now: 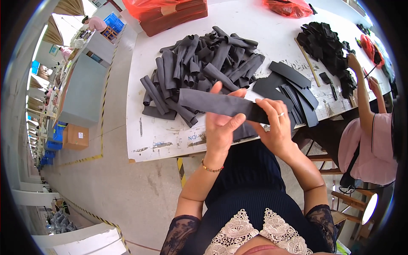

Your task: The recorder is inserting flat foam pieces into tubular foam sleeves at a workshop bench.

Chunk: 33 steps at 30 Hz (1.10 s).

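A flat dark grey fabric sleeve [212, 101] is held above the table's near edge. My left hand [221, 127] supports it from below, thumb in front and fingers behind. My right hand [275, 125], with a ring on it, closes around a black stiff strip [258, 114] at the sleeve's right end. How far the strip reaches inside the sleeve is hidden. Just beyond my hands lies a heap of rolled grey fabric sleeves [221, 55]. To the right of the heap, several flat black strips [304, 100] are fanned out, beside a wider dark panel [270, 87].
The white table [144, 140] has worn patches. At its back sits a red-brown box [178, 19] with red plastic. A wooden stick [307, 61], a black-handled brush [328, 85] and a black fabric pile [323, 42] lie rightward. A co-worker in pink [365, 144] sits at the right.
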Available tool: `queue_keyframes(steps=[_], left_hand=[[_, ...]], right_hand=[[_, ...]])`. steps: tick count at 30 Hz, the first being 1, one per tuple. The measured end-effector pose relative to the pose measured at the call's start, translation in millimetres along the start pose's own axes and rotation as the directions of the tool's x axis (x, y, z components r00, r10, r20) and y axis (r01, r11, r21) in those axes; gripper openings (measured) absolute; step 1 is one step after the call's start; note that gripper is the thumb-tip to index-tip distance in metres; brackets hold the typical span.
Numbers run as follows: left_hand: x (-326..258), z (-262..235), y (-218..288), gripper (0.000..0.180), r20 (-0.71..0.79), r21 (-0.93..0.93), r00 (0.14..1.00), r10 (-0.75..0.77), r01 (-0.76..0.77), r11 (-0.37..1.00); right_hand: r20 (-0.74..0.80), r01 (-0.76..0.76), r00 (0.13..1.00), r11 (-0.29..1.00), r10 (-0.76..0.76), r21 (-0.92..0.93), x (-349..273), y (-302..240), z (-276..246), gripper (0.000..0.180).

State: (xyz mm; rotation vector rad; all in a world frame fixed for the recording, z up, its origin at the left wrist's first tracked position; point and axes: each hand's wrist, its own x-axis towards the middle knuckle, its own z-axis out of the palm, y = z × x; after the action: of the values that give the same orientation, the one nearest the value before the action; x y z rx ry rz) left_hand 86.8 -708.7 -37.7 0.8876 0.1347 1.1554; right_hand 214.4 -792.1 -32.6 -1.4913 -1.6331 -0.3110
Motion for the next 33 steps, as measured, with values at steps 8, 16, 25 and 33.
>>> queue_keyframes(steps=[8, 16, 25, 33], left_hand=[[-4, -12, -29, 0.026, 0.162, -0.072, 0.983, -0.088, 0.100, 0.992], [-6, -18, -26, 0.026, -0.015, -0.136, 0.987, -0.159, 0.156, 0.978], [-12, -12, -44, 0.035, -0.019, -0.267, 0.965, -0.262, 0.247, 0.931], [-3, -1, -26, 0.033, -0.208, -0.232, 0.973, -0.102, 0.052, 0.971]], right_hand=[[0.208, -0.046, 0.978, 0.992, 0.022, 0.115, -23, 3, 3, 0.055], [0.291, -0.067, 0.956, 0.989, 0.026, 0.130, -13, 1, -3, 0.039], [0.390, -0.151, 0.919, 0.965, 0.057, 0.216, -6, 5, 0, 0.030], [0.301, 0.021, 0.947, 0.960, -0.109, 0.280, 2, 24, -1, 0.016]])
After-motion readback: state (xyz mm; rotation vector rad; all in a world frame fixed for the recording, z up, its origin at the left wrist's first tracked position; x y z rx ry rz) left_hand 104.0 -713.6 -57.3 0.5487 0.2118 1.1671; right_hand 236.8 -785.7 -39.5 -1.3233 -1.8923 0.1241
